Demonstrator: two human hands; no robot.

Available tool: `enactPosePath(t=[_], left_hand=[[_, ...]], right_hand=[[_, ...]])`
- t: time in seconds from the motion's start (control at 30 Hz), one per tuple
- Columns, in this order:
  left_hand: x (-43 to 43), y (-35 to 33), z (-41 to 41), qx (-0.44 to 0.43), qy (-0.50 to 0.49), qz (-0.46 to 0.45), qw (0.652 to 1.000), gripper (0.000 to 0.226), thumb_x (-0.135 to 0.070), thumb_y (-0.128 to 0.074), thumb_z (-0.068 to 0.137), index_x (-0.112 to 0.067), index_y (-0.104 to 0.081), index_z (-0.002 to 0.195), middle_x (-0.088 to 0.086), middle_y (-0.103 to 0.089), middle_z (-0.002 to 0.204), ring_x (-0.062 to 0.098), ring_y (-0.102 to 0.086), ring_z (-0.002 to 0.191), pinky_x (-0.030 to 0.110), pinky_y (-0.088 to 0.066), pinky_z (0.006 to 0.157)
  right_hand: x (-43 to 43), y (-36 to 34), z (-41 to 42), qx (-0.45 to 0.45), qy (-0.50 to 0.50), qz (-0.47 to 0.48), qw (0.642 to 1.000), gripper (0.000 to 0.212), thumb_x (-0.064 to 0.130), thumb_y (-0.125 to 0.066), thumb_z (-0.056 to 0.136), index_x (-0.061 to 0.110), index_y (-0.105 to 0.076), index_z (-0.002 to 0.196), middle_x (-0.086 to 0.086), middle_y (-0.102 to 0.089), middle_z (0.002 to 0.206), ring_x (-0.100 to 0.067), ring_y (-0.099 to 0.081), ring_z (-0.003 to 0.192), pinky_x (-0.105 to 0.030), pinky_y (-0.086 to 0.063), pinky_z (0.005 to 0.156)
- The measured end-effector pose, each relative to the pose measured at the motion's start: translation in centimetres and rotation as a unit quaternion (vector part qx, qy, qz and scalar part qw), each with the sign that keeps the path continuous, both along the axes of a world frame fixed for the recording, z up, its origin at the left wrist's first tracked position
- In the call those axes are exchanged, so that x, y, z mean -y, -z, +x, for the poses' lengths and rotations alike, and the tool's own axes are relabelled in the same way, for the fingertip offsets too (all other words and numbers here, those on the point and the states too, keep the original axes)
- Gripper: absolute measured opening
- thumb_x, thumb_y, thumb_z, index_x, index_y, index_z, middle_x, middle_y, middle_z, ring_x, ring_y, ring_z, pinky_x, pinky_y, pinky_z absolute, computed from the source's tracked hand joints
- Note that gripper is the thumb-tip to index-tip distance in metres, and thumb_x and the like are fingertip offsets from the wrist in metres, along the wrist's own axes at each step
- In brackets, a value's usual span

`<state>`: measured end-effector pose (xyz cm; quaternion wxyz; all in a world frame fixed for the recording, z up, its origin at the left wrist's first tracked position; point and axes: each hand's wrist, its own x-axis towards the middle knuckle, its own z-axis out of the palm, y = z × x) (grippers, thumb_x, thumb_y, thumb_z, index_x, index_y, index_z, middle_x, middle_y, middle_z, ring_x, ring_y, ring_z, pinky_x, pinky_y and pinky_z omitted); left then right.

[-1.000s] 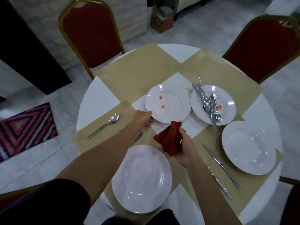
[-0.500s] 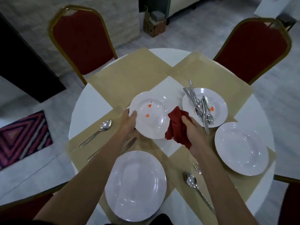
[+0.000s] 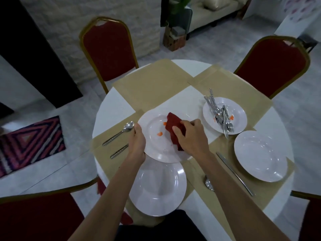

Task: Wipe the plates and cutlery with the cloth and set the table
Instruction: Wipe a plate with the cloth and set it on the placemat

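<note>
Now left hand grips dirty plate; right hand presses cloth onto it.

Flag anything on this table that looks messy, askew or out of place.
Orange scraps lie on the plate gripped by the left hand, where the right hand presses the red cloth. The far plate holds heaped cutlery and more scraps.

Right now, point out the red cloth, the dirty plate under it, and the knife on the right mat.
red cloth (image 3: 172,121), head view, on its far fold
dirty plate (image 3: 154,146), head view, bare centre left of the cloth
knife (image 3: 234,173), head view, middle of its length
</note>
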<state>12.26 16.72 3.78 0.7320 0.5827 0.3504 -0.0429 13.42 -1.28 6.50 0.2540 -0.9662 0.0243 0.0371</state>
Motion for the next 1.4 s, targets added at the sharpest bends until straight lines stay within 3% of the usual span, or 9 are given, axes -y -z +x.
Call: enactPosePath(t=[0.13,0.23,0.4,0.63,0.77,0.9,1.07,1.23,1.4], left_hand=[[0.8,-1.1,-1.8,0.065,0.008,0.053,0.996,0.042,-0.059,-0.036,0.1,-0.035,-0.06,0.125,-0.01,-0.064,0.123,0.013,-0.059,0.116,0.04,-0.048,0.103],[1.9,-2.2,-2.9,0.099,0.022,0.078,0.992,0.024,-0.048,-0.037,0.105,-0.042,-0.056,0.092,-0.02,-0.056,0.093,-0.001,-0.053,0.087,0.021,-0.045,0.082],[-0.9,-3.1,-2.3,0.126,0.0,0.136,0.983,0.039,-0.041,-0.039,0.105,-0.012,-0.062,0.095,0.002,-0.065,0.091,0.017,-0.059,0.084,0.035,-0.049,0.081],[-3.5,-4.4,-3.5,0.095,-0.011,0.106,0.99,0.032,-0.051,-0.034,0.105,-0.038,-0.057,0.088,-0.013,-0.065,0.097,0.007,-0.061,0.089,0.029,-0.049,0.075],[-3.1,-4.5,-3.9,0.071,-0.015,0.113,0.991,0.033,-0.05,-0.034,0.105,-0.033,-0.061,0.099,-0.01,-0.065,0.102,0.01,-0.061,0.096,0.034,-0.05,0.085],[-1.7,-3.3,-5.3,0.077,0.002,0.131,0.988,0.037,-0.043,-0.034,0.106,-0.022,-0.064,0.11,-0.006,-0.067,0.102,0.015,-0.062,0.099,0.034,-0.05,0.086],[-1.8,-3.8,-5.8,0.103,0.023,0.165,0.981,0.037,-0.045,-0.034,0.106,-0.021,-0.061,0.098,-0.005,-0.065,0.095,0.013,-0.059,0.088,0.031,-0.046,0.08],[-3.4,-4.2,-4.9,0.081,0.024,0.128,0.988,0.044,-0.052,-0.035,0.102,-0.021,-0.066,0.103,0.0,-0.069,0.101,0.02,-0.064,0.097,0.038,-0.054,0.086],[-1.0,-5.2,-5.5,0.117,0.075,0.182,0.973,0.037,-0.043,-0.033,0.107,-0.024,-0.062,0.096,-0.004,-0.065,0.098,0.01,-0.059,0.092,0.03,-0.048,0.082]], right_hand=[[-1.2,0.0,0.0,0.033,0.012,-0.023,0.999,0.039,0.037,-0.056,0.102,0.016,-0.062,0.135,-0.01,-0.049,0.123,-0.029,-0.049,0.118,-0.04,-0.05,0.09],[-3.9,-0.7,0.0,0.067,0.038,0.034,0.996,0.034,0.028,-0.057,0.102,0.016,-0.066,0.131,-0.01,-0.053,0.124,-0.031,-0.05,0.118,-0.042,-0.048,0.095],[-6.5,-0.7,-5.1,0.101,-0.176,0.061,0.977,0.036,0.022,-0.051,0.091,0.024,-0.075,0.117,-0.001,-0.06,0.112,-0.026,-0.049,0.102,-0.038,-0.046,0.084],[-2.7,-0.7,-7.1,0.166,-0.158,-0.05,0.972,0.032,0.019,-0.052,0.077,0.029,-0.081,0.083,0.008,-0.065,0.097,-0.029,-0.054,0.096,-0.043,-0.045,0.075],[-5.5,-2.0,-10.0,0.093,-0.225,0.0,0.97,0.052,0.042,-0.035,0.093,0.021,-0.077,0.115,-0.001,-0.062,0.113,-0.026,-0.048,0.106,-0.041,-0.047,0.088],[-7.7,-1.3,-7.9,0.075,-0.267,-0.015,0.961,0.043,0.042,-0.056,0.096,0.016,-0.065,0.129,-0.007,-0.057,0.118,-0.029,-0.045,0.116,-0.041,-0.053,0.088],[-6.0,-0.8,-3.0,0.08,-0.15,-0.136,0.976,0.056,0.035,-0.044,0.105,0.007,-0.037,0.153,-0.014,-0.045,0.14,-0.034,-0.041,0.124,-0.043,-0.041,0.098],[-4.8,-2.2,-3.6,0.187,0.005,-0.035,0.982,0.023,0.02,-0.061,0.096,0.008,-0.055,0.115,-0.011,-0.048,0.114,-0.032,-0.052,0.098,-0.036,-0.041,0.066],[-8.7,-2.8,-3.6,0.179,0.049,0.076,0.98,0.023,0.021,-0.058,0.101,0.01,-0.059,0.12,-0.009,-0.052,0.114,-0.028,-0.056,0.097,-0.028,-0.041,0.077]])
